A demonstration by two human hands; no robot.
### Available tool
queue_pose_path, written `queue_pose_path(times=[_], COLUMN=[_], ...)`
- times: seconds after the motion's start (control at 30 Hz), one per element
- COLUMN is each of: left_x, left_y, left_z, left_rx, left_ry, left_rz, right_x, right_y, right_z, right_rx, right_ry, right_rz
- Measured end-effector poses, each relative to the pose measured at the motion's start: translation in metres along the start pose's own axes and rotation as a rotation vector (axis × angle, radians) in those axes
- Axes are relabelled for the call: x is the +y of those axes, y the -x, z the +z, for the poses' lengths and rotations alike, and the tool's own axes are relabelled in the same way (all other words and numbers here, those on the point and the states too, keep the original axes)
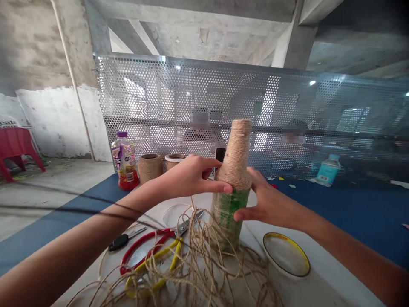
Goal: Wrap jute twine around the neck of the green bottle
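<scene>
A bottle (pixel 232 209) stands upright in front of me, its neck and shoulder wound with jute twine (pixel 238 155). Below the winding, green and tape-like clear patches show. My left hand (pixel 194 175) grips its left side, thumb pressed at the lower edge of the winding, other fingers partly hidden behind. From the right, my right hand (pixel 268 198) closes around the bottle, thumb on the front just below the twine. Loose twine (pixel 204 264) lies tangled around the base. Scissors (pixel 145 247) with red handles and a yellow-handled tool (pixel 159 260) lie partly under it.
Left of the bottle lies a key (pixel 123 241); right, a tape roll (pixel 286 254). Behind stand a purple-capped drink bottle (pixel 124 162), two twine-wrapped containers (pixel 150 168) and a phone-like dark object (pixel 220 154). A blue-labelled bottle (pixel 329 170) stands near the perforated metal screen (pixel 153 94).
</scene>
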State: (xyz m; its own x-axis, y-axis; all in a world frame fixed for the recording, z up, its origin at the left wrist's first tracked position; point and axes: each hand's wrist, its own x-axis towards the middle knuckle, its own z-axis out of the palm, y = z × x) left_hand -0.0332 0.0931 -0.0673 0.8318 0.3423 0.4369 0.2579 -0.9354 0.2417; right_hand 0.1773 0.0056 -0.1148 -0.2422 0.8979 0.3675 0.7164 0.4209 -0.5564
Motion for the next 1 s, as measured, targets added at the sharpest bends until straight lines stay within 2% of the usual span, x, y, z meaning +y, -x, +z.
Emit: queue_pose_path(times=[0.07,0.13,0.2,0.33,0.43,0.5,0.57,0.7,0.9,1.0], left_x=[0.003,0.002,-0.001,-0.010,-0.011,-0.009,-0.008,-0.006,-0.008,-0.011], left_y=[0.000,0.000,0.000,-0.001,-0.001,-0.001,0.000,0.002,0.002,0.000], left_z=[0.000,0.000,-0.001,-0.001,0.000,0.001,0.001,-0.002,-0.004,0.000], left_rx=[0.016,0.009,-0.021,-0.072,-0.075,-0.058,-0.040,-0.033,0.048,-0.002], left_ry=[-0.017,0.006,0.055,0.145,0.157,0.131,0.098,0.050,0.002,0.057], left_rz=[-0.012,-0.020,-0.024,-0.043,-0.041,-0.036,-0.036,-0.010,0.021,0.019], right_x=[-0.003,-0.003,0.002,0.011,0.012,0.011,0.009,0.006,0.006,0.009], right_y=[0.001,0.000,-0.002,-0.007,-0.007,-0.004,-0.002,-0.002,-0.004,-0.005], right_z=[0.007,0.011,0.011,0.001,-0.004,-0.003,0.002,0.012,0.012,0.012], right_rx=[0.065,0.054,-0.010,-0.185,-0.184,-0.113,-0.028,0.021,-0.011,-0.050], right_ry=[-0.073,-0.208,-0.335,-0.532,-0.405,-0.242,-0.176,-0.312,-0.406,-0.450], right_rz=[0.037,0.075,0.055,-0.078,-0.090,-0.063,-0.018,0.042,0.011,0.005])
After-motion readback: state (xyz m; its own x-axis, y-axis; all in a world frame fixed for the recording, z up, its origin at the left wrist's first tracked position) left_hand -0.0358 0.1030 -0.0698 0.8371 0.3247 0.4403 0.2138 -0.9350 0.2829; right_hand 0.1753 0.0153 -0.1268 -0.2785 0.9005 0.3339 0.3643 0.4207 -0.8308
